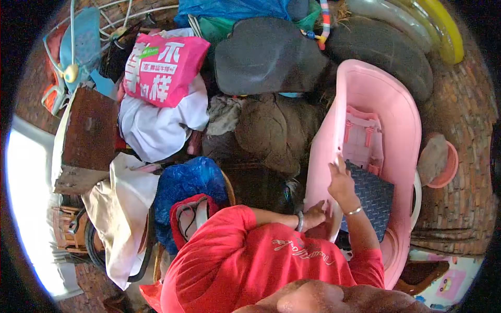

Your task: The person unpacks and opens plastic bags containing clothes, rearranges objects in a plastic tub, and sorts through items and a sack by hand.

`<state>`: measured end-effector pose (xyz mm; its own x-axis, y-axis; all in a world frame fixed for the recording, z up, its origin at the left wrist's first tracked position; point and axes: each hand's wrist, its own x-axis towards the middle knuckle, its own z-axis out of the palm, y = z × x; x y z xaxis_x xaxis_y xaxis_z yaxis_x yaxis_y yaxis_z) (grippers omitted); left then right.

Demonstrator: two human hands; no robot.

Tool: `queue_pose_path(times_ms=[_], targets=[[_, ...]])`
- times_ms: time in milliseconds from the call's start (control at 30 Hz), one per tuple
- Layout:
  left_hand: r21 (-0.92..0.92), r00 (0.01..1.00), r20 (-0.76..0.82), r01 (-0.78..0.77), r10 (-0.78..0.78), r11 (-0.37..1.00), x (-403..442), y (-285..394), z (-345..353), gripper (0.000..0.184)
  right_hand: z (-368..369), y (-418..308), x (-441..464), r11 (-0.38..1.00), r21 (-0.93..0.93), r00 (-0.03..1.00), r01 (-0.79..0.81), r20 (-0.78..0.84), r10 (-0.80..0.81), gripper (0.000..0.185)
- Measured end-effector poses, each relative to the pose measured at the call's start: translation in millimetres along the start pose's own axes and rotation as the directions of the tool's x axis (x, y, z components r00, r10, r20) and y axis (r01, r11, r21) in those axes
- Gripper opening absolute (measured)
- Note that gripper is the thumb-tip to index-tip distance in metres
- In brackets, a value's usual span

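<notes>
A long pink plastic bathtub (pixel 406 122) stands at the right of the head view. My left hand (pixel 315 215) is at its near-left side, fingers curled at the rim; part of the grip is hidden. Just above, my right hand (pixel 342 181) reaches across the tub's inside to the same rim, fingers stretched and apart, holding nothing that I can see. Under my right wrist, a dark blue textured flat panel (pixel 373 190) lies in the tub. Beyond it, a pink moulded plastic piece (pixel 361 133) rests against the tub's floor.
Black rounded cushion-like pieces (pixel 271 55) lie at the back. On the left are a bright pink printed bag (pixel 166 68), white cloth (pixel 156 128), a brown box (pixel 88 130) and a blue plastic bag (pixel 188 180). A small pink bucket (pixel 450 169) stands right of the tub on brick flooring.
</notes>
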<state>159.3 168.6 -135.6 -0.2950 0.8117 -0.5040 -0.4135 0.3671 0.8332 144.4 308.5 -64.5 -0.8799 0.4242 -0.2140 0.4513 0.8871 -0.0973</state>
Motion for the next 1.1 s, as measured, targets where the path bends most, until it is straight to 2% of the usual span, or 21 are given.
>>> queue_pose_path(times_ms=[67,133,200,267,300,333,400,467,533,600,667,700,733,800,833,867,900,933,1000,1067,1100], targets=[[-0.001,0.997,0.071,-0.011,0.011,1.0,7,1,-5,0.079,2,21,-17,1.0,0.022,0.998,-0.006,-0.062,0.008,0.055],[0.004,0.978,0.203,-0.039,0.037,0.999,17,3,-8,0.076,5,44,-30,0.984,0.072,0.945,0.161,-0.299,-0.133,0.049],[-0.043,0.984,0.141,-0.103,0.108,0.994,19,5,-15,0.069,-14,48,-46,0.991,0.106,0.97,0.081,-0.236,-0.054,0.046],[-0.069,0.993,0.105,-0.04,0.047,0.997,21,7,-31,0.068,-14,65,-56,0.976,0.134,0.912,0.174,-0.396,-0.108,0.046],[-0.024,0.991,0.101,-0.083,0.085,0.996,38,-8,-38,0.066,-21,62,-59,0.981,0.168,0.947,0.096,-0.318,-0.038,0.047],[0.021,0.987,0.105,-0.126,0.123,0.992,54,-22,-44,0.065,-20,57,-59,0.983,0.171,0.947,0.059,-0.322,-0.001,0.047],[-0.224,0.992,0.122,0.058,-0.031,0.973,38,11,-38,0.045,-12,52,-61,0.966,0.259,0.967,-0.015,-0.242,0.08,0.053],[-0.426,0.983,0.155,0.154,-0.096,0.891,53,16,-31,0.038,5,52,-57,0.97,0.232,0.949,0.075,-0.317,0.002,0.057],[-0.449,0.979,0.186,0.16,-0.084,0.879,49,43,-24,0.032,4,33,-57,0.958,0.285,0.977,0.027,-0.21,0.035,0.06],[-0.48,0.985,0.171,0.082,0.001,0.873,62,36,-18,0.027,27,32,-59,0.939,0.338,0.943,0.061,-0.327,0.057,0.062],[-0.416,0.988,0.156,0.081,-0.016,0.906,67,39,-24,0.03,36,36,-68,0.904,0.427,0.954,0.012,-0.276,0.118,0.063],[-0.379,0.986,0.16,0.024,0.04,0.925,68,45,-25,0.029,22,42,-85,0.851,0.52,0.946,0.073,-0.306,0.105,0.06],[-0.346,0.982,0.166,-0.028,0.091,0.938,65,51,-24,0.028,28,62,-99,0.839,0.542,0.939,0.033,-0.304,0.159,0.06],[-0.247,0.994,-0.066,-0.095,0.081,0.964,62,79,-21,0.027,39,122,-129,0.888,0.446,0.834,-0.11,-0.444,0.327,0.053],[-0.191,0.987,-0.095,-0.148,0.132,0.97,69,90,-23,0.025,41,156,-153,0.864,0.472,0.747,-0.177,-0.507,0.43,0.049],[-0.135,0.976,-0.114,-0.202,0.188,0.97,81,99,-21,0.023,42,201,-183,0.869,0.363,0.716,-0.337,-0.5,0.486,0.047],[-0.177,0.971,-0.145,-0.213,0.188,0.961,91,103,-21,0.038,57,238,-217,0.713,0.587,0.597,-0.383,-0.432,0.676,0.043],[-0.217,0.964,-0.182,-0.23,0.193,0.949,103,107,-21,0.053,80,290,-261,0.513,0.737,0.601,-0.44,-0.182,0.778,0.042],[-0.041,0.975,-0.183,-0.137,0.128,0.99,134,108,-28,0.056,64,322,-311,0.376,0.606,0.287,-0.701,-0.243,0.927,0.043],[0.05,0.98,-0.187,-0.058,0.067,0.997,133,116,-13,0.063,97,378,-342,0.632,0.268,0.366,-0.727,-0.627,0.687,0.048],[0.247,0.95,-0.242,-0.136,0.197,0.959,130,111,-3,0.066,92,386,-338,0.609,0.273,0.394,-0.745,-0.556,0.732,0.051]])
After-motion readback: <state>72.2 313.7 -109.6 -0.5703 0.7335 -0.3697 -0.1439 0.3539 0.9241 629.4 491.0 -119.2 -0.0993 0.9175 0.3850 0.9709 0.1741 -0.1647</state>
